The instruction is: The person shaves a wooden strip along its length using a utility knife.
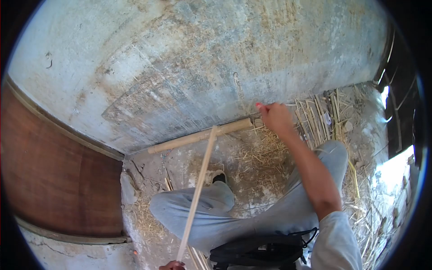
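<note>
My left hand (172, 265), only partly in view at the bottom edge, is closed around the lower end of a long pale bamboo strip (198, 191). The strip slants up across my left knee, and its far end meets or overlaps a thick bamboo pole (184, 141) lying along the foot of the wall. Out in front, my right hand (276, 119) is closed in a fist near the wall. A small red bit shows at its thumb side; what it belongs to is hidden or too small to name. Right hand and strip are apart.
Split bamboo sticks (315, 118) lie against the wall at right. Straw-like shavings (265, 150) cover the floor between my legs. A black bag (258, 249) rests at my lap. A brown door panel (63, 166) stands at left, the stained wall (216, 58) ahead.
</note>
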The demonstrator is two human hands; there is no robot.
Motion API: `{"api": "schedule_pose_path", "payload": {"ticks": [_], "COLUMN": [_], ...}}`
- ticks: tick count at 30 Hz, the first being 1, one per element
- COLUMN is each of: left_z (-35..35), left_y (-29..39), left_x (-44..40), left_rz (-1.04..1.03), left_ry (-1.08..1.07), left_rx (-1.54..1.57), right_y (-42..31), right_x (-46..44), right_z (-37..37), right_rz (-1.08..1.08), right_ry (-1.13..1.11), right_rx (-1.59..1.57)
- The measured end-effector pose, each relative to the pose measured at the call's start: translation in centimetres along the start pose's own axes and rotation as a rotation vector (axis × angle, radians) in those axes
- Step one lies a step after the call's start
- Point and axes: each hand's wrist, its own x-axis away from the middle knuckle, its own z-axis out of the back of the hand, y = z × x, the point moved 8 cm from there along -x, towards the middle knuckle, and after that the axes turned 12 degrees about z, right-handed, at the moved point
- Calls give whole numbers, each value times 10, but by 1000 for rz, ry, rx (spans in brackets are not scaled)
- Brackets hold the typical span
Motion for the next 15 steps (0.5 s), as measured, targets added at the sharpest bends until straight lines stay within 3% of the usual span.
{"api": "schedule_pose_path", "payload": {"ticks": [3,5,9,13,15], "left_z": [0,-11,-29,-56,-65], "left_y": [8,17,56,124,159], "left_x": [-16,-37,-79,-115,-135], "left_rz": [84,37,141,-133,-190], "left_ry": [20,-146,-121,-294,-265], "left_rx": [118,212,310,361,357], "right_y": [-39,-53,-66,-98,-110], "right_x": [22,34,49,65,73], "right_z": [-11,-22,-4,35,46], "right_rz": [129,229,349,446,480], "right_ry": [-161,-273,-181,-34,15], "right_rx": [-160,-18,-72,-320,-434]}}
